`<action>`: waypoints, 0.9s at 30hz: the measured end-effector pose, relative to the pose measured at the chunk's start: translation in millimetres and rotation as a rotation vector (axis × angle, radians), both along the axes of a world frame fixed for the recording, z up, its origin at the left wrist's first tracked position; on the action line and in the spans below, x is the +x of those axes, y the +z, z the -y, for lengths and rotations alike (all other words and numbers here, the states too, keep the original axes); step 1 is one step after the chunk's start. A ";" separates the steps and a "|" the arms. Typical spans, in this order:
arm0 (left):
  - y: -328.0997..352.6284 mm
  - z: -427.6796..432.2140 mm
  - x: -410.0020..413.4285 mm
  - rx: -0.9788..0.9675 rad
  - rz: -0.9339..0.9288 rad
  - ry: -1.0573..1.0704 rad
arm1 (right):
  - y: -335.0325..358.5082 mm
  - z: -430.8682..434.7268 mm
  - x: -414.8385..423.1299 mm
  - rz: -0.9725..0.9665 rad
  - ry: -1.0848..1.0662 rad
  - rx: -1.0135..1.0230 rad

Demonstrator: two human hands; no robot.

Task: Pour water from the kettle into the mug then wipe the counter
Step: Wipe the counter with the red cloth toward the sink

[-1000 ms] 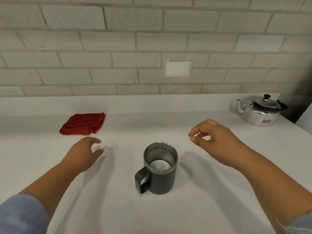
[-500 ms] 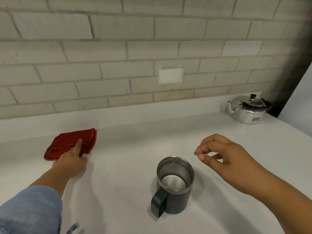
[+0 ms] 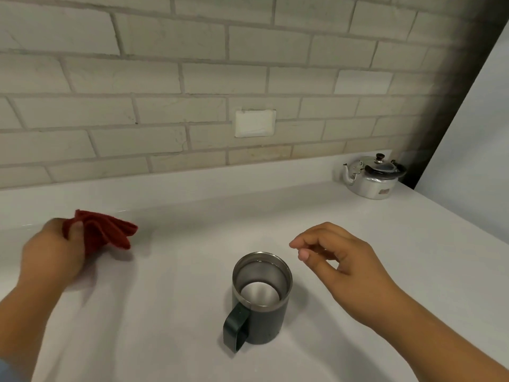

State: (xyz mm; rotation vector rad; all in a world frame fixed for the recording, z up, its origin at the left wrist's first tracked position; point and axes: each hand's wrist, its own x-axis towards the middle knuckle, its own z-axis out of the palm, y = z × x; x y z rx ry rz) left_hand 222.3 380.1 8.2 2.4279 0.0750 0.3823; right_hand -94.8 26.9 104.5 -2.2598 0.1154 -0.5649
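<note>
My left hand point(image 3: 52, 255): closed on the red cloth point(image 3: 106, 230), far left of the worktop point(image 3: 170, 312). My right hand point(image 3: 341, 266): loosely curled, holding nothing, above the worktop just right of the mug point(image 3: 259, 296). Mug: upright, near centre, handle toward me. Kettle point(image 3: 373, 177): far right corner, against the wall.

White counter point(image 3: 179, 312) with three things on it

A dark mug point(image 3: 260, 299) is stood upright near the middle, handle turned toward the viewer. A metal kettle point(image 3: 374, 179) is set at the far right corner, against the raised back edge. A red cloth point(image 3: 106, 232) is seen bunched at the left.
</note>
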 end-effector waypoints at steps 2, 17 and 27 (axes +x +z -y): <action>-2.9 -19.3 15.8 -0.116 0.009 -0.010 | 2.8 -3.2 -3.0 0.006 0.006 0.016; 171.7 111.8 -238.1 -0.053 0.269 -0.922 | 37.1 -57.5 -25.4 -0.148 0.388 0.388; 165.9 180.2 -276.9 -0.350 0.015 -1.147 | 30.4 -15.2 -55.1 -0.059 0.346 0.613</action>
